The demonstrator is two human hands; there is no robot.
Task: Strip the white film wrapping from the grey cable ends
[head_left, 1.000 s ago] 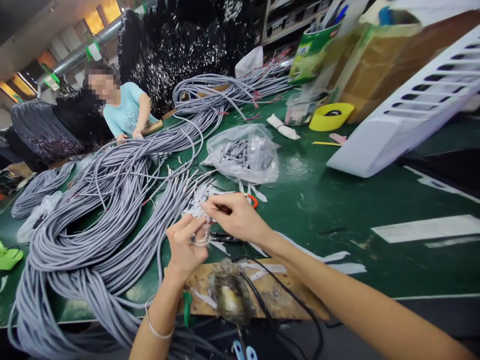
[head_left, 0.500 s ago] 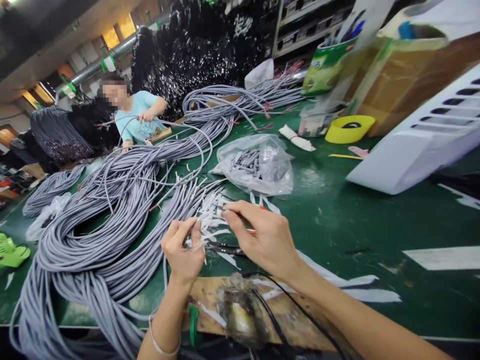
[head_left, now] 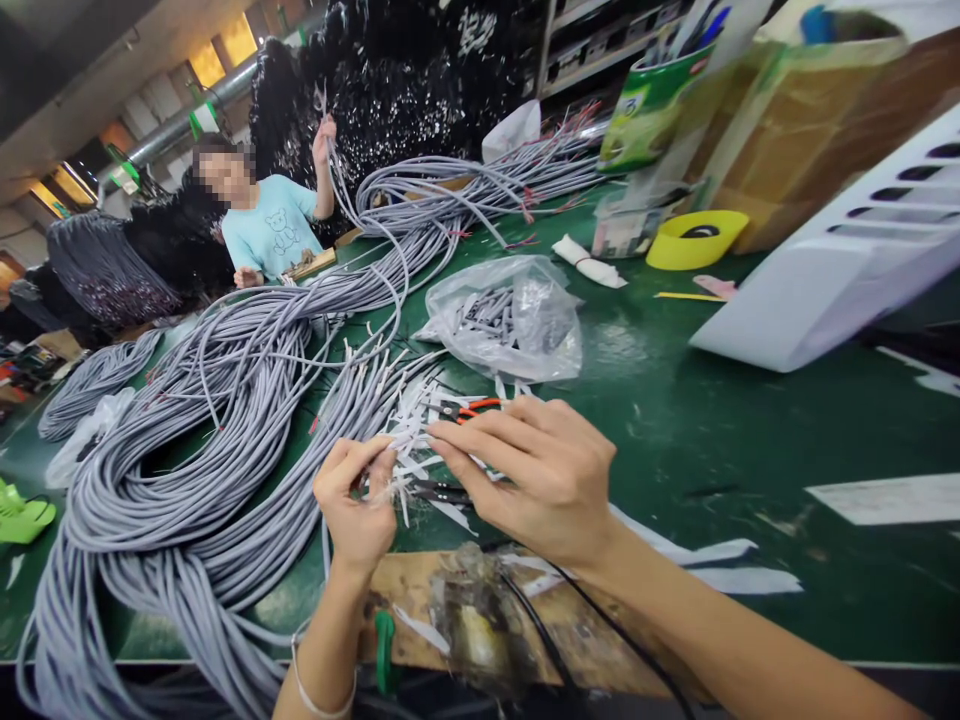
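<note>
My left hand (head_left: 358, 505) is closed in a pinch, thumb against forefinger. Whatever lies between its fingertips is too small to make out among the white strips behind. Close on its right, my right hand (head_left: 536, 475) pinches thumb and fingers together, and what it grips is hidden too. Beneath and beyond the fingertips lies a pile of white strips (head_left: 412, 415). Red-handled pliers (head_left: 480, 405) rest just past my right hand. Black scissors (head_left: 444, 491) lie partly under that hand. Grey cables (head_left: 352, 400) end beside the pile, some with pale tips.
A clear bag of short grey pieces (head_left: 506, 320) lies ahead. Bundled grey cable (head_left: 150, 480) covers the left side. A wooden board (head_left: 405, 580) with a taped block is below my hands. A white slotted housing (head_left: 817, 290) stands right. A person in light blue (head_left: 274, 220) is across the table.
My right hand has turned and its fingers have come down and slightly left, uncovering the red-handled pliers. My left hand stays closed. The person opposite has raised a hand with cable.
</note>
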